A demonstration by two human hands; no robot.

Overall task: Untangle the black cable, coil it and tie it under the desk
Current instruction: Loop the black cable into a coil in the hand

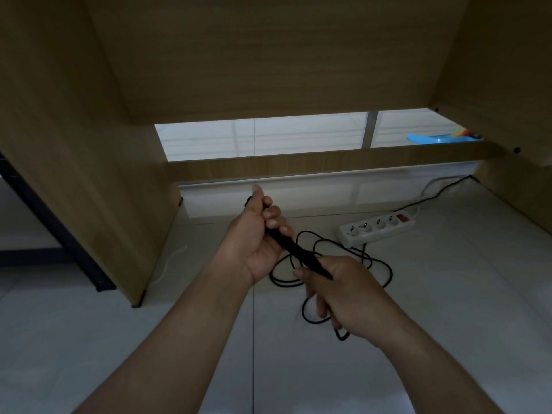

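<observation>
Head view, down under the desk (pixel 298 70)

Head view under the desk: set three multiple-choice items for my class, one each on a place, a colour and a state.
1. Where is the power strip?
A. on the floor
B. on a chair
C. in a hand

2. What colour is its switch?
A. green
B. red
C. blue

3. How is the black cable?
A. tied up
B. gripped in both hands, loops loose on the floor
C. untouched

Answers:
1 A, it lies on the tiles, right of the hands.
2 B, the rocker at its far end is red.
3 B, the left hand and right hand grip a bunched stretch.
</observation>
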